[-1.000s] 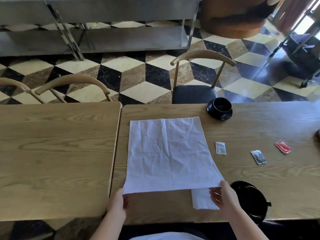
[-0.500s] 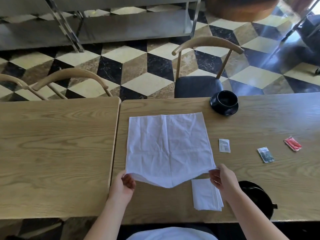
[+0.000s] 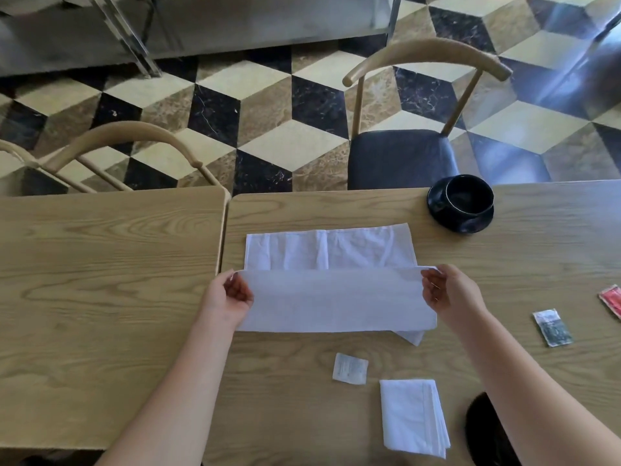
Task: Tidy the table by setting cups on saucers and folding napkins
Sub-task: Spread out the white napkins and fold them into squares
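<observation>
- Head view, frame centre: left hand (image 3: 228,295) and right hand (image 3: 448,290) each pinch a corner of the white napkin (image 3: 332,284), its near half raised and doubled over the far half on the table (image 3: 302,210).
- Lower right: folded napkin (image 3: 411,417); beside it a dark shape, perhaps a saucer (image 3: 479,428).
- Upper right: black cup (image 3: 468,195) on its saucer (image 3: 447,220).

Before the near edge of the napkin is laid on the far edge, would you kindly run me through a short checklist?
1. Left hand pinches its napkin corner: ok.
2. Right hand pinches its corner: ok.
3. Lifted edge level between the grips: ok.
4. Far edge flat: not ok, its right corner curls.
5. Cup clear of the fold: ok.
6. White packet clear of the napkin: ok.
</observation>
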